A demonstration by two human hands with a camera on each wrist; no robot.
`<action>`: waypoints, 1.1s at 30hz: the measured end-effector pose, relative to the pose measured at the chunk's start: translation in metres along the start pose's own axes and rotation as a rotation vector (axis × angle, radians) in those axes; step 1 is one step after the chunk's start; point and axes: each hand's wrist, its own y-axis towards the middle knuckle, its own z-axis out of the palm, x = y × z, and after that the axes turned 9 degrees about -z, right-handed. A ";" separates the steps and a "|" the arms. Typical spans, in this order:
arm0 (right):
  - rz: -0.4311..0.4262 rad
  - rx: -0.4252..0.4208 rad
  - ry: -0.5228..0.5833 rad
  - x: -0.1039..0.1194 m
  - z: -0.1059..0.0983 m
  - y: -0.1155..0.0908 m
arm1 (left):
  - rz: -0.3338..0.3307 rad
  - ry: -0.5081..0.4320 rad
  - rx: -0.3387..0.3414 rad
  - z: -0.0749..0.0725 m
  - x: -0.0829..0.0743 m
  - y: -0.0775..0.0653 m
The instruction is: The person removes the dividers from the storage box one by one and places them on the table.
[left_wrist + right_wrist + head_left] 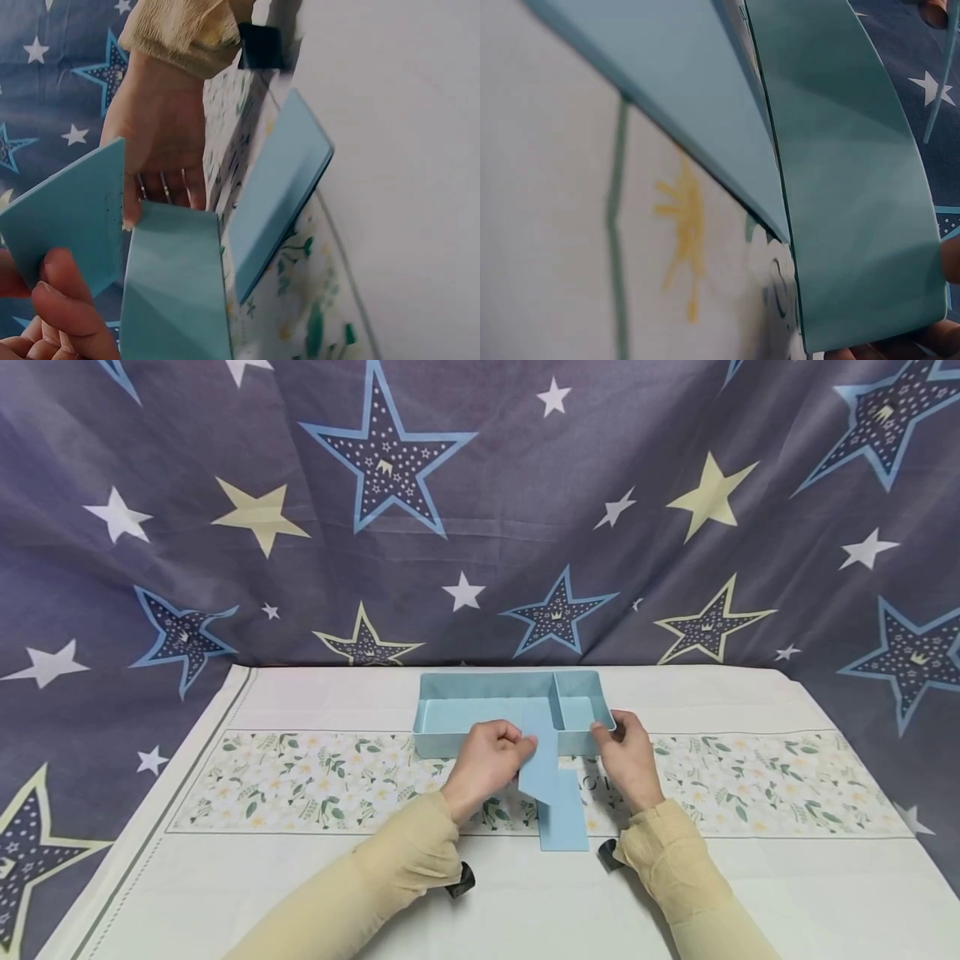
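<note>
A light blue, shallow storage box (435,745) stands lengthwise on the table, a crosswise wall setting off a small compartment at its right end. My left hand (486,762) pinches a light blue flat panel (542,770) between thumb and fingers, upright over the front wall of the box. In the left wrist view this panel (79,206) rises above the box's outer wall (176,277). My right hand (628,762) grips the box's right front corner, thumb over the rim and fingers along the end. A second flat panel (564,822) lies in front of the box, partly behind the held one.
A white tablecloth (300,893) with a floral band (300,781) covers the table. Behind it hangs a dark curtain (487,543) printed with stars. Black straps (461,881) show at both wrists, below the beige sleeves.
</note>
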 end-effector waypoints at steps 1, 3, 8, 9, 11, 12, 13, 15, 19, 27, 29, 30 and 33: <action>0.002 0.002 -0.001 0.000 0.000 0.000 | -0.002 -0.007 0.012 0.000 0.002 -0.002; 0.006 0.004 -0.002 -0.001 0.001 0.000 | -0.014 -0.014 0.028 0.001 0.005 -0.005; 0.015 0.006 -0.004 -0.001 0.002 0.000 | -0.053 -0.032 0.062 0.002 0.013 -0.012; 0.015 0.007 -0.005 -0.001 0.002 0.000 | -0.056 -0.031 0.063 0.002 0.014 -0.014; 0.014 0.004 -0.001 -0.001 0.001 0.000 | -0.053 -0.020 0.060 0.002 0.017 -0.016; 0.012 0.004 0.002 -0.001 0.001 0.000 | -0.055 -0.013 0.059 0.002 0.019 -0.017; 0.010 0.001 0.005 -0.001 0.001 0.000 | -0.056 -0.011 0.058 0.002 0.020 -0.018; 0.010 0.000 0.006 0.000 0.001 0.000 | -0.059 -0.006 0.059 0.001 0.024 -0.019; 0.009 0.005 0.002 0.000 0.001 0.000 | -0.089 -0.019 0.067 0.001 0.032 -0.024; 0.011 -0.003 -0.001 -0.002 0.001 0.001 | -0.089 -0.008 0.074 0.001 0.042 -0.030; 0.009 -0.001 -0.004 -0.002 0.001 0.001 | -0.093 -0.006 0.074 0.001 0.044 -0.030; 0.008 -0.001 -0.005 -0.001 0.001 0.001 | -0.094 -0.005 0.073 0.001 0.044 -0.031; 0.004 -0.001 -0.004 0.000 0.001 0.001 | -0.098 -0.009 0.071 0.000 0.047 -0.031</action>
